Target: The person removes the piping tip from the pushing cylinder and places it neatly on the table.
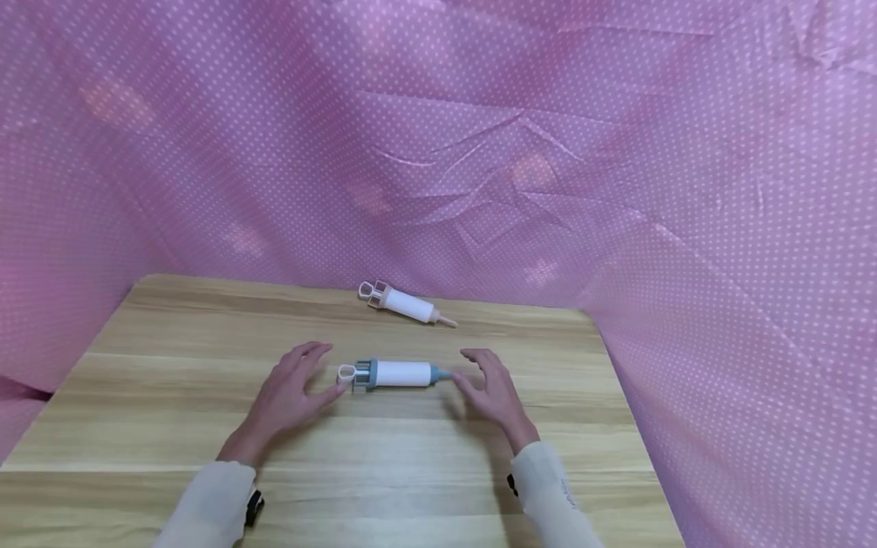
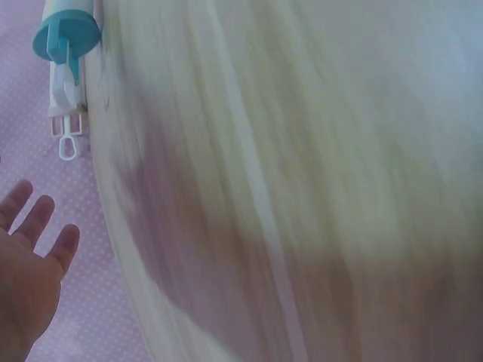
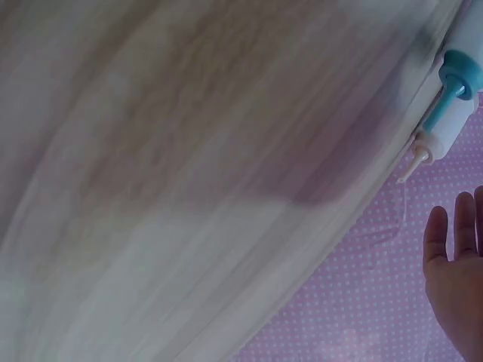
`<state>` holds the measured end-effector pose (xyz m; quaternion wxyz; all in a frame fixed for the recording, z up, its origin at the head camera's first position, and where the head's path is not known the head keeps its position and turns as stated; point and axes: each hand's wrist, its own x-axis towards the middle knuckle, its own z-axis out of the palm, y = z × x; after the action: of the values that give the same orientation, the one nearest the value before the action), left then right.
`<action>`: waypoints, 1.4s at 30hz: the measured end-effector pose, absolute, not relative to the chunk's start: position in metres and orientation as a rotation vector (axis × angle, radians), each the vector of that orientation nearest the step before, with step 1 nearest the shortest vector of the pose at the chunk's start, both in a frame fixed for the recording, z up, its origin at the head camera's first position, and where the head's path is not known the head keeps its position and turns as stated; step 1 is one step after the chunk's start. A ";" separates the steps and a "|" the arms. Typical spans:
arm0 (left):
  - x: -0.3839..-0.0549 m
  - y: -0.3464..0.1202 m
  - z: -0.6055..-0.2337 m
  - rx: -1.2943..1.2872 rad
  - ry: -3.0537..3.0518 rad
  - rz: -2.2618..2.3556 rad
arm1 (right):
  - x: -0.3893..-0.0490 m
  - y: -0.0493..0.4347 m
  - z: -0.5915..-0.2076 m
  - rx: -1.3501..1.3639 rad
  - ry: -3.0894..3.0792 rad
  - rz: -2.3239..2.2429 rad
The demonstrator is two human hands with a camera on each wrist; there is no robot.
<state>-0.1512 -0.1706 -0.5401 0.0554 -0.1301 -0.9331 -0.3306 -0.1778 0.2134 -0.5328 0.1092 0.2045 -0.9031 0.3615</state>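
Note:
A plastic syringe (image 1: 403,373) with a white barrel, blue collars and a white ring on its plunger lies sideways on the wooden table. My left hand (image 1: 291,392) is beside the plunger end, fingers spread, its thumb tip overlapping the ring in the head view. At the other end, my right hand (image 1: 495,392) has its thumb right at the blue nozzle (image 1: 444,375). Both hands have relaxed, parted fingers and grip nothing. Farther back lies a second syringe (image 1: 409,305), white with pinkish-beige collars. In the left wrist view, the blue collar (image 2: 68,36) appears beyond the fingertips.
The wooden table (image 1: 171,426) has its far edge just behind the second syringe. Pink dotted cloth (image 1: 438,152) hangs along the back and both sides. A light sleeve (image 1: 212,502) and a dark band (image 1: 254,508) are at the left wrist.

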 end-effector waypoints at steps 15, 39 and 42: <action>-0.167 -0.155 -0.544 -0.343 -2.751 -1.321 | -0.192 0.193 -0.542 0.593 -2.675 1.346; -0.182 -0.130 -0.565 -0.330 -2.708 -1.451 | -0.193 0.180 -0.544 0.404 -2.843 1.559; -0.182 -0.126 -0.566 -0.315 -2.698 -1.471 | -0.192 0.179 -0.545 0.403 -2.869 1.594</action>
<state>-0.1821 -0.1261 -0.5661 0.0261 -0.1019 -0.8732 -0.4760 -0.1923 0.1792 -0.5450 -0.0821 0.1215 -0.8647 0.4804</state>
